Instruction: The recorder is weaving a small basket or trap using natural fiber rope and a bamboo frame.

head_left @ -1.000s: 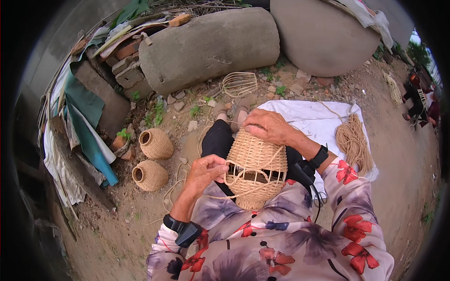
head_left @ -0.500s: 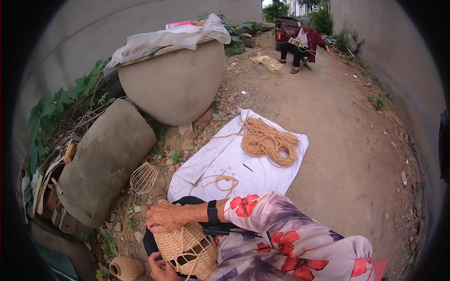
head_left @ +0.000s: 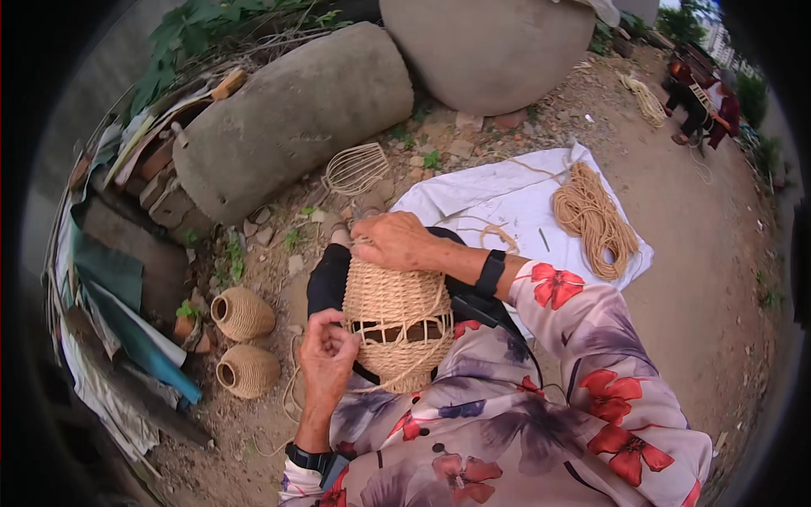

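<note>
A partly woven tan basket [head_left: 393, 296] rests on its side across my lap, with a band of bare upright ribs and gaps between woven sections. My right hand [head_left: 395, 243] is curved over its far end, gripping it. My left hand [head_left: 331, 348] pinches at a cord by the gapped band's left side. Loose cord trails from the basket. Two small finished round baskets [head_left: 247, 372] lie on the dirt to my left. A white sheet [head_left: 507, 198] beyond my right arm holds a coil of tan cord [head_left: 596, 220].
An open rib frame [head_left: 356, 169] lies beside a concrete cylinder [head_left: 287, 127]. A large grey vessel [head_left: 490, 51] is behind. Boards, bricks and tarps [head_left: 127, 279] pile at left. Up the dirt path sits a co-worker [head_left: 710, 106] holding a frame, near a pale bundle [head_left: 644, 100].
My view swung right toward the co-worker half a second ago and has turned back down to the basket. My hands remain at much the same places on the basket.
</note>
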Demonstrator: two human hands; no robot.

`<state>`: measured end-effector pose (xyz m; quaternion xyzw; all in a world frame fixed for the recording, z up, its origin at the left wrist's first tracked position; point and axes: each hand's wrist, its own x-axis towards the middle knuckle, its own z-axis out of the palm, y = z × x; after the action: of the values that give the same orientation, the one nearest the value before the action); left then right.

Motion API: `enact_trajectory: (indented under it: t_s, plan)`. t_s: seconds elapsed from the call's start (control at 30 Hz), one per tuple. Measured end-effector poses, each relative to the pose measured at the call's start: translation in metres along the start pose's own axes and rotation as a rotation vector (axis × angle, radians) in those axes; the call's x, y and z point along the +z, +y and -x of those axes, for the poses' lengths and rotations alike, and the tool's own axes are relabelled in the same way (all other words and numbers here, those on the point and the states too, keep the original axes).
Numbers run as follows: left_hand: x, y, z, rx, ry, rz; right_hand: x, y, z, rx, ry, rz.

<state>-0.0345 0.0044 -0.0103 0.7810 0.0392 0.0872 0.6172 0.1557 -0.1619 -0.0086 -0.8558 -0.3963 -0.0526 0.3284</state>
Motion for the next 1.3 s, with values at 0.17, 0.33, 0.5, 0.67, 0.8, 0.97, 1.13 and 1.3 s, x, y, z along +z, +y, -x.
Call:
enact_trajectory:
  t_s: [0.17, 0.33, 0.5, 0.67, 0.8, 0.97, 1.13, 1.3]
  plan:
    - [-0.021, -0.007, 0.008, 0.114, 0.295, -0.554, 0.003, 0.002, -0.004, 0.001, -0.14, -0.011]
    - [-0.032, -0.035, 0.012, -0.084, 0.37, -0.495, 0.008, -0.005, -0.007, 0.016, -0.168, -0.011]
    - [-0.025, -0.015, 0.013, 0.307, 0.261, -0.679, 0.006, 0.002, 0.001, 0.035, -0.098, -0.053]
    - [-0.023, 0.005, 0.003, 0.41, 0.012, -0.604, 0.005, -0.005, -0.001, 0.021, -0.11, -0.015]
    - [-0.02, 0.018, -0.009, 0.487, -0.099, -0.666, 0.006, -0.002, -0.002, -0.002, -0.101, -0.03]
    - [-0.037, 0.0, -0.01, 0.378, 0.048, -0.808, 0.003, 0.001, 0.002, -0.017, -0.093, -0.066]
    - [-0.073, -0.033, -0.012, 0.055, 0.187, -0.506, 0.006, 0.002, 0.002, -0.02, -0.072, -0.094]
    - [-0.049, -0.033, -0.021, -0.479, -0.193, 0.426, -0.006, 0.012, 0.012, 0.002, -0.003, -0.049]
